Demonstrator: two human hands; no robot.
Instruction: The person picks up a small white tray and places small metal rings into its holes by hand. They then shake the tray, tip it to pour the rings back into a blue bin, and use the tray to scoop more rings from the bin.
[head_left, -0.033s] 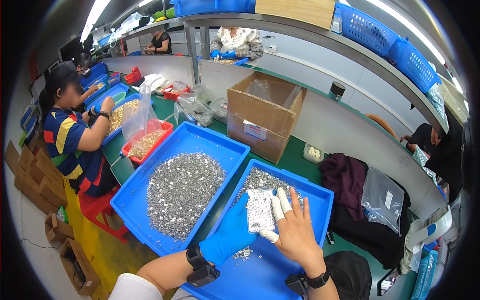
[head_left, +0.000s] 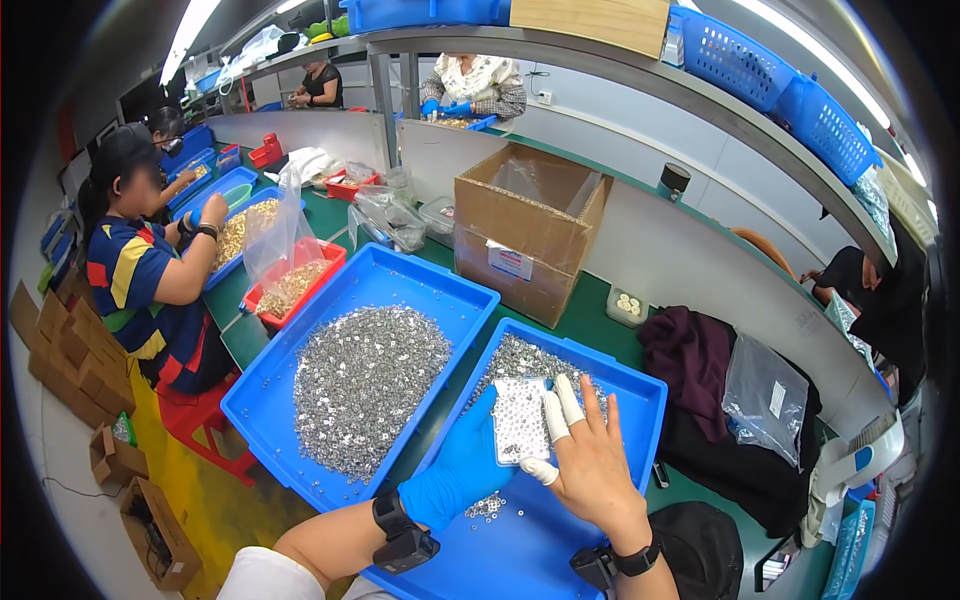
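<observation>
My left hand [head_left: 460,465], in a blue glove, grips the left side of a small flat clear tray [head_left: 521,420]. Small shiny metal rings or nuts are spread over that tray; their exact kind is too small to tell. My right hand [head_left: 592,455] lies at the tray's right edge, its fingers stretched out. White finger cots cover its thumb and two fingers. Both hands are above a blue tray [head_left: 590,545] holding a heap of the same metal pieces [head_left: 520,360] at its far end. A few loose pieces [head_left: 487,507] lie below my left hand.
To the left, a second blue tray [head_left: 262,425] bears a large heap of metal pieces [head_left: 370,385]. Behind stands an open cardboard box [head_left: 515,235]. Dark cloth [head_left: 690,350] and a plastic bag [head_left: 765,395] lie at right. A co-worker [head_left: 150,265] sits at left; a shelf [head_left: 640,75] spans overhead.
</observation>
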